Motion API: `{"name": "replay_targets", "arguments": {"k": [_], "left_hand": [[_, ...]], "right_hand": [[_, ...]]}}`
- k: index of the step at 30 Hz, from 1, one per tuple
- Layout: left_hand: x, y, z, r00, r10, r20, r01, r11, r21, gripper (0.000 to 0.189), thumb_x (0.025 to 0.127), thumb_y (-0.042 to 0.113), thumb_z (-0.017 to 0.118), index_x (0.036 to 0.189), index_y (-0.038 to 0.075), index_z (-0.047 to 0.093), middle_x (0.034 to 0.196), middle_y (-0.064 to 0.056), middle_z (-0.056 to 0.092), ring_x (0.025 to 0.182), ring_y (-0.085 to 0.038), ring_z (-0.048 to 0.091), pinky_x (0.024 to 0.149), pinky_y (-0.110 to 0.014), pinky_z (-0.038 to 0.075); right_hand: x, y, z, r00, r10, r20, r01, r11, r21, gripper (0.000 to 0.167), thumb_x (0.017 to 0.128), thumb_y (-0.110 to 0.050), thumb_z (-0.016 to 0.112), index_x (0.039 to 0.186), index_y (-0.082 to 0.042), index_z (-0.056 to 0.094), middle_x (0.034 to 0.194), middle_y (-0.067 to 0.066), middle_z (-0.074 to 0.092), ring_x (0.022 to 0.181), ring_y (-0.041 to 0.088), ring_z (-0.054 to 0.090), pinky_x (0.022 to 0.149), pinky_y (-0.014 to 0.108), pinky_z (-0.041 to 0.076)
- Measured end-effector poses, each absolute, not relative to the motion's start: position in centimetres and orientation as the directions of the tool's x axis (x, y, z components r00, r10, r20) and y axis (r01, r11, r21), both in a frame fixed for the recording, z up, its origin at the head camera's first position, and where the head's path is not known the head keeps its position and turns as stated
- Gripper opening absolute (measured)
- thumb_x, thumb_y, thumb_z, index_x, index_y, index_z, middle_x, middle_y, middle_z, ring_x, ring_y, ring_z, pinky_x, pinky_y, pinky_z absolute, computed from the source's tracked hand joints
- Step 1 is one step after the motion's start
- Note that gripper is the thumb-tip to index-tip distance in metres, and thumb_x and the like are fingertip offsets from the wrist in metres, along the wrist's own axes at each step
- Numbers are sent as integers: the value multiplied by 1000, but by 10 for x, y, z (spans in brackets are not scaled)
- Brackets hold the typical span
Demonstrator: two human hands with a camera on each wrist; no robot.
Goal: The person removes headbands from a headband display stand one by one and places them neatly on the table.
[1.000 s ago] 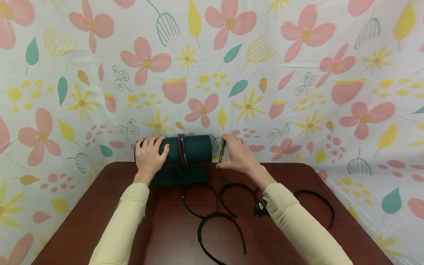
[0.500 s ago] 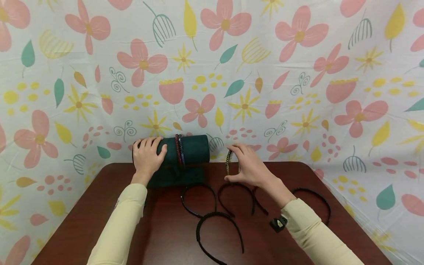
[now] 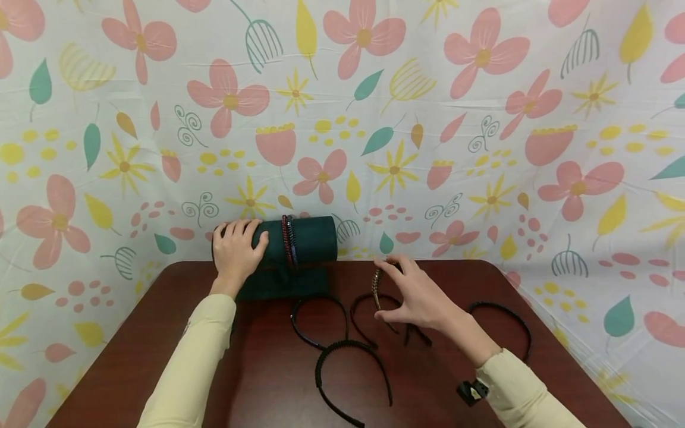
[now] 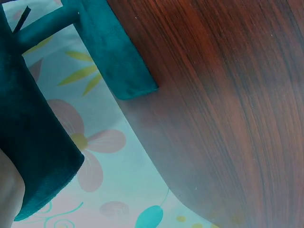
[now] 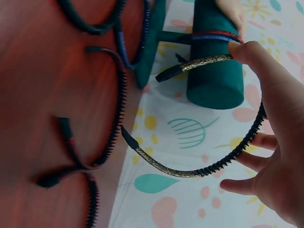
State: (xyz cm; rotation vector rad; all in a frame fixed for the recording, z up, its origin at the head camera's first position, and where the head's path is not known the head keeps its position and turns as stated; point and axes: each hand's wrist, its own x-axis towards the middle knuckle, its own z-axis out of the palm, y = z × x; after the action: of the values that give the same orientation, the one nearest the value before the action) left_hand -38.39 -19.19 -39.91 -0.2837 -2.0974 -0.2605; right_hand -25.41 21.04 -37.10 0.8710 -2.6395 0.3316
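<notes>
A dark green velvet roll stand (image 3: 316,239) stands at the table's back edge, carrying a red headband (image 3: 286,238) and a blue headband (image 3: 292,242) side by side around its middle. Over its left end my left hand (image 3: 234,252) grips the roll; only a sliver of that hand shows beside the roll (image 4: 35,128) in the left wrist view. To the right of the stand, my right hand (image 3: 420,294) holds a black-and-gold headband (image 3: 376,288) above the table. In the right wrist view the headband (image 5: 213,167) curves out from the thumb and fingers, its two ends free.
Several dark headbands lie on the brown table (image 3: 267,368): one at the front (image 3: 319,371), one nearer the stand (image 3: 293,324), others below my right hand, and a black headband (image 3: 528,330) at the right. A flowered cloth (image 3: 342,119) hangs behind the table.
My right hand has moved away from the stand, to the right and down toward the viewer, with the black-and-gold headband still in it. The left hand has stayed on the roll.
</notes>
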Motion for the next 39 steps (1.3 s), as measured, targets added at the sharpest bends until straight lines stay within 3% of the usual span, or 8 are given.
{"name": "replay_targets", "arguments": {"k": [8, 15, 20, 28, 39], "left_hand": [[-385, -192, -400, -509, 93, 856, 301, 950, 76, 49, 99, 51, 43, 125, 17, 67, 122, -11, 67, 114, -32, 59, 108, -55, 35], [-387, -192, -401, -490, 94, 867, 309, 948, 72, 49, 98, 51, 43, 124, 17, 68, 121, -11, 67, 113, -33, 60, 107, -56, 36], [-386, -192, -401, -473, 93, 876, 317, 946, 72, 49, 98, 51, 44, 123, 16, 69, 120, -11, 68, 113, -33, 61, 107, -56, 37], [-387, -192, -402, -451, 92, 888, 322, 945, 65, 49, 98, 50, 44, 121, 16, 70, 118, -12, 69, 111, -33, 62, 105, -57, 38], [-388, -192, -402, -458, 92, 884, 324, 943, 69, 50, 99, 51, 43, 121, 16, 69, 119, -12, 69, 112, -33, 61, 107, -56, 37]], "right_hand": [[-233, 222, -396, -781, -542, 310, -601, 788, -133, 97, 76, -67, 74, 155, -23, 37, 145, 11, 41, 129, 35, 44, 88, 50, 50], [-221, 230, -415, -807, -538, 244, -581, 797, -164, 96, 75, -57, 79, 155, -25, 37, 144, 11, 44, 129, 36, 46, 91, 57, 47], [-213, 235, -427, -826, -541, 158, -563, 805, -186, 92, 77, -61, 76, 154, -28, 38, 145, 10, 43, 126, 31, 47, 88, 59, 47], [-207, 240, -444, -829, -559, 24, -549, 804, -229, 89, 77, -69, 70, 151, -28, 42, 145, 10, 44, 127, 31, 47, 89, 70, 43], [-200, 240, -448, -817, -567, -101, -523, 804, -282, 85, 77, -70, 68, 148, -28, 47, 142, 3, 46, 122, 30, 48, 89, 68, 44]]}}
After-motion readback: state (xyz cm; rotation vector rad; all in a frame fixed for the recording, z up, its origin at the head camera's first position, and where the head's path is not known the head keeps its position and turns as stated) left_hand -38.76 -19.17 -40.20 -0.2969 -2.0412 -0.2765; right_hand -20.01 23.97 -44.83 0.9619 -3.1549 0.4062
